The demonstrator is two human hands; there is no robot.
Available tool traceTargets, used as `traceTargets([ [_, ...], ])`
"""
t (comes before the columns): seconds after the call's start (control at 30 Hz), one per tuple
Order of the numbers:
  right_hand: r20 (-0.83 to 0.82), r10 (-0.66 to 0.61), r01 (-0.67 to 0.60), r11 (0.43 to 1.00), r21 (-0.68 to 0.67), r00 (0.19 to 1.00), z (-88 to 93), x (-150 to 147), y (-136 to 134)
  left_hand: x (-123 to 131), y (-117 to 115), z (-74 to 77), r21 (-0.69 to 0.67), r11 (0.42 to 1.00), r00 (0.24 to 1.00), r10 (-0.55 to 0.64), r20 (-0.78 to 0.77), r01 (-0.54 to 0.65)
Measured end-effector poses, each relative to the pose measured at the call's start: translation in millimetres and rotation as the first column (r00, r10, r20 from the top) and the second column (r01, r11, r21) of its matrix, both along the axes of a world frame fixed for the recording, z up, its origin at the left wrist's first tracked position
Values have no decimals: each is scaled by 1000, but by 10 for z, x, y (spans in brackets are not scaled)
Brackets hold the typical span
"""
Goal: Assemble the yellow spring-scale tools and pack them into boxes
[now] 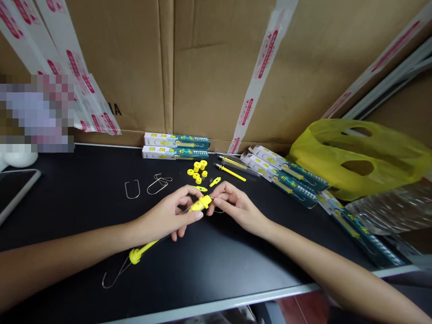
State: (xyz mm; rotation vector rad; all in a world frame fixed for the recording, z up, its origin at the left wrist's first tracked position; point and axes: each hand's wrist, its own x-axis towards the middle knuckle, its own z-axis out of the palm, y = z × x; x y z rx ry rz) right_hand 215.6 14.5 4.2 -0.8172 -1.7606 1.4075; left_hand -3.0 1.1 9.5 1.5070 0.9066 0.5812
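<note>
Nearest us, a wire hook and a yellow end cap stick out past the left forearm over the black table; they form the near end of a slim, yellow-headed tube that slants up through the left hand. That hand is wrapped round the tube close to its head, thumb laid along it, a hold that we judge steadies the piece while leaving the head free. The right hand, just beside it, pinches a thin wire at the head between thumb and fingers; the fingertips hide most of it, so we cannot be sure how it joins. A little beyond, yellow rings and yellow clips lie loosely grouped, probably for easy reach, with bent wires to the left and yellow rods to the right. Farther back, we see printed boxes by the cardboard and a yellow bag at right, seemingly kept there to leave the hands room.
</note>
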Motion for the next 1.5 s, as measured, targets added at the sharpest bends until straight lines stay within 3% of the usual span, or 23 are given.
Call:
traceTargets([
  [0.33, -27, -14, 12, 998, -54, 1000, -42, -6, -49, 5, -55, 16, 44, 999, 1000, 19, -19, -18],
  [0.5, 78, -15, 17, 1000, -20, 997, -59, -2, -83, 29, -64, 46, 30, 998, 998, 57, 0, -57],
  [0.63, 213, -58, 17, 982, 190, 975, -42, -2, -134, 54, -62, 38, -23, 996, 994, 86, 62, -85],
  [0.77, 286, -236, 90, 891, 445, 928, -30, -16, -151, 93, -66, -50, -134, 990, 989, 53, 141, -34],
  [0.93, 309, -322, 70, 784, 616, 895, -51, -35, -153, 123, -88, -155, -185, 983, 980, 53, 190, -18],
  [1.0, 323, -294, 52, 806, 589, 900, -55, -31, -156, 118, -98, -144, -209, 978, 982, 47, 182, -8],
  [1.1, 329, -148, 3, 915, 403, 933, -43, -8, -146, 98, -104, -91, -243, 970, 987, 23, 157, 16],
  [1.2, 315, -46, -43, 962, 271, 948, -21, 25, -108, 78, -99, -58, -259, 965, 992, -17, 122, 48],
  [1.5, 408, -16, -156, 909, 386, 913, 1, 93, -9, 57, -97, -65, -262, 954, 990, -131, 60, 142],
])
